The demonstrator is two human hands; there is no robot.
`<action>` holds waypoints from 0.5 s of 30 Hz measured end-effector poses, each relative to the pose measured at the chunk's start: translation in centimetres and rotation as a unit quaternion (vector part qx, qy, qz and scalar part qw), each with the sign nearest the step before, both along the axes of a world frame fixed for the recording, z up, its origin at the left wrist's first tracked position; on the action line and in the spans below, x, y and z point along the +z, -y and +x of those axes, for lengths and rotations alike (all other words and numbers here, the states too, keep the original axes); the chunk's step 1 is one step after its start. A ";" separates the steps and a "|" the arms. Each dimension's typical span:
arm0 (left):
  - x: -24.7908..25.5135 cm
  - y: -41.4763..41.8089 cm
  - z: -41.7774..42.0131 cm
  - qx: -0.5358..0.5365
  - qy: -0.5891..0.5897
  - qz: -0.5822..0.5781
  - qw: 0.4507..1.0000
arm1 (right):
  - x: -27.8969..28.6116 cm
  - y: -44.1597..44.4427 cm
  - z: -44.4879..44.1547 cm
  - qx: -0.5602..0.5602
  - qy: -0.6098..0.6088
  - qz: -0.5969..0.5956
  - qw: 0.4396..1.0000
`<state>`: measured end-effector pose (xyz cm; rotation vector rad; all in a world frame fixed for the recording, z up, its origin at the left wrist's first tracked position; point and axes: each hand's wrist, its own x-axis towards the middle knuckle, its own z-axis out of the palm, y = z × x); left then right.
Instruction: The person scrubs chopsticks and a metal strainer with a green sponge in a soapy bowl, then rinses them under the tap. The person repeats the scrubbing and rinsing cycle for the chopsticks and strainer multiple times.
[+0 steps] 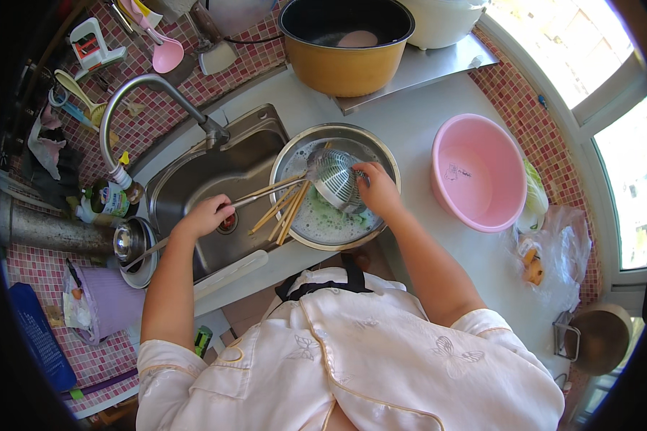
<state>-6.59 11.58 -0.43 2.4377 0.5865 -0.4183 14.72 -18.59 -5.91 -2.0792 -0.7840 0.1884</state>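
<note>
Over a steel basin [392, 161] of sudsy water, I hold a metal slotted strainer ladle [334, 175] tilted. My left hand [207, 215] is closed around the end of its long handle, above the sink. My right hand [378, 191] grips the far rim of its perforated bowl; whether anything lies under those fingers is hidden. Several wooden chopsticks [292, 215] lean across the basin's left rim, their ends over the sink. Something green [323, 207] shows blurred in the foam beneath the ladle.
The sink [205, 188] with its arched faucet [156, 81] adjoins the basin. A pink plastic tub [480, 172] stands right, beside a cabbage [535, 196] and a clear plastic bag [563, 258]. Behind is a yellow-brown pot [345, 67]. Stacked bowls [132, 242] sit left of the sink.
</note>
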 end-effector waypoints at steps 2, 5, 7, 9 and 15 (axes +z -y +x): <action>2.2 0.8 1.1 -0.059 0.049 0.045 0.996 | -0.6 -0.4 0.5 -0.047 0.007 0.020 0.999; 4.9 2.3 2.6 -0.027 0.046 0.049 0.997 | -1.1 -0.9 1.0 -0.092 0.022 0.022 0.995; 6.9 3.9 3.0 0.003 0.049 0.088 0.995 | -2.1 -0.5 1.9 -0.101 -0.002 0.034 0.994; 7.6 4.4 3.0 0.022 0.045 0.123 0.991 | -2.5 -0.7 2.2 -0.102 -0.053 0.060 0.992; 6.8 1.6 0.1 0.097 0.138 0.059 0.984 | -2.6 -0.7 0.8 -0.186 -0.161 0.104 0.964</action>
